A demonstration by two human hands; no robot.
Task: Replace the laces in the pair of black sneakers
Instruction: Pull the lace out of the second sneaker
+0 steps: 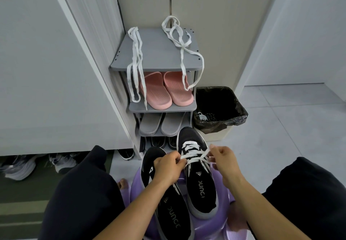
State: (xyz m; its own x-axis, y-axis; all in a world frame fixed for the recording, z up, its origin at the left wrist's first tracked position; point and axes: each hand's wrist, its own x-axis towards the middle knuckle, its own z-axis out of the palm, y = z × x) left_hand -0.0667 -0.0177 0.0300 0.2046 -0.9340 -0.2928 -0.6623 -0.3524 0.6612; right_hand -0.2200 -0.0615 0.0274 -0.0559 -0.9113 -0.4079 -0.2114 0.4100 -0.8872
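Two loose white flat laces [135, 62] hang over the top of a grey plastic shoe rack [159, 52], far from the person. Nearer, a pair of black mesh sneakers sits on a lilac plastic stool [209, 226] between the person's knees. The left sneaker [168, 211] shows no lace. The left hand [166, 166] pinches one end of the white lace [192, 150] threaded through the right sneaker [200, 189], and the right hand [223, 160] pinches the other end, the hands apart. This sneaker looks fully laced, though whether the ends are being tied or loosened cannot be told. Next, both ends need an even pull. Grey letters inside each sneaker read "OUNCE", the start hidden. A black-lined bin [221, 108] stands far right.
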